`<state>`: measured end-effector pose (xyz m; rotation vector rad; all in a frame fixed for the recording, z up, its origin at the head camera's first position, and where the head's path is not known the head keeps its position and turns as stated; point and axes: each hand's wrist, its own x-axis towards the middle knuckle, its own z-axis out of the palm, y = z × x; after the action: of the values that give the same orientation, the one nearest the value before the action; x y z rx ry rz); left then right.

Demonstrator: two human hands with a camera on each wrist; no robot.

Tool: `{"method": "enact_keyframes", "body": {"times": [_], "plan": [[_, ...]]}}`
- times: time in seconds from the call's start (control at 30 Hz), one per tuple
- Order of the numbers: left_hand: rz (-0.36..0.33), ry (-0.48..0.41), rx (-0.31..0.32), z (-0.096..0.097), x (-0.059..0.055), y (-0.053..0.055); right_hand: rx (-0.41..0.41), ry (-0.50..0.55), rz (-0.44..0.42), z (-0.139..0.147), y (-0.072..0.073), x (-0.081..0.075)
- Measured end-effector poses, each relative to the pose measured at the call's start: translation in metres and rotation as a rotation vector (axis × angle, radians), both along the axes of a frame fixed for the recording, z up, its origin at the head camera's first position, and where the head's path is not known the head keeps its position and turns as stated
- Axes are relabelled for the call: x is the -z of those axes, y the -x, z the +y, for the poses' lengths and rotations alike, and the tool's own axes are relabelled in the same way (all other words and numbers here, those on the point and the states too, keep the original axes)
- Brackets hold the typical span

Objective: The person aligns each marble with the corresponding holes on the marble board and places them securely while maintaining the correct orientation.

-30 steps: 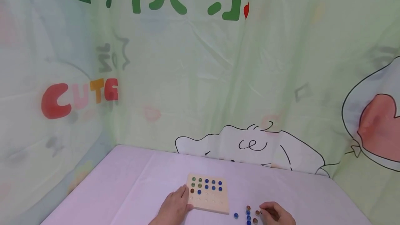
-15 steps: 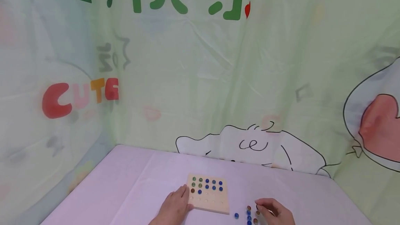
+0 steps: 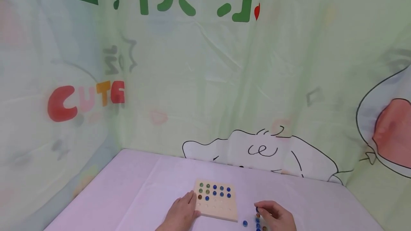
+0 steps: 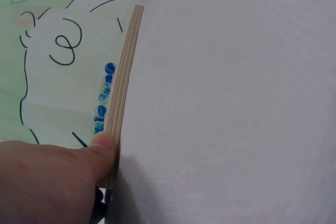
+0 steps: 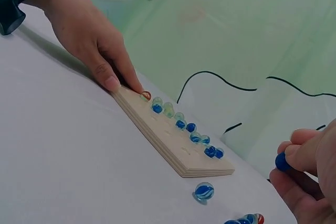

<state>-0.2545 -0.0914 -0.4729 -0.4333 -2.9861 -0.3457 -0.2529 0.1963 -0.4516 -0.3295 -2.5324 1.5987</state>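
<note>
With your left hand [image 3: 180, 211] gripping its near left corner, the wooden board [image 3: 221, 213] lies left of your right hand [image 3: 277, 216], which pinches a blue marble [image 5: 282, 162] clear of the board's right edge

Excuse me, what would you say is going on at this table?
A person's left hand rests against a wooden board while the right hand pinches a blue marble. The board's two far rows are full, and the third row holds two marbles. Other marbles lie on the table to its right.
</note>
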Motion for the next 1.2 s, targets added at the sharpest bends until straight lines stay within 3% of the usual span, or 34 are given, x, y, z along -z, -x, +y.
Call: {"method": "enact_keyframes", "body": {"times": [0.37,0.73,1.2], "plan": [[-0.009,-0.001,-0.005,-0.001,0.000,0.001,-0.055,0.114,0.036,-0.026,0.003,-0.002],[0.002,0.014,-0.005,-0.002,0.000,-0.001,-0.108,0.042,0.035,-0.053,0.011,-0.009],[-0.019,-0.003,-0.014,-0.001,0.001,0.003,-0.153,0.117,0.056,-0.070,0.025,-0.005]]}}
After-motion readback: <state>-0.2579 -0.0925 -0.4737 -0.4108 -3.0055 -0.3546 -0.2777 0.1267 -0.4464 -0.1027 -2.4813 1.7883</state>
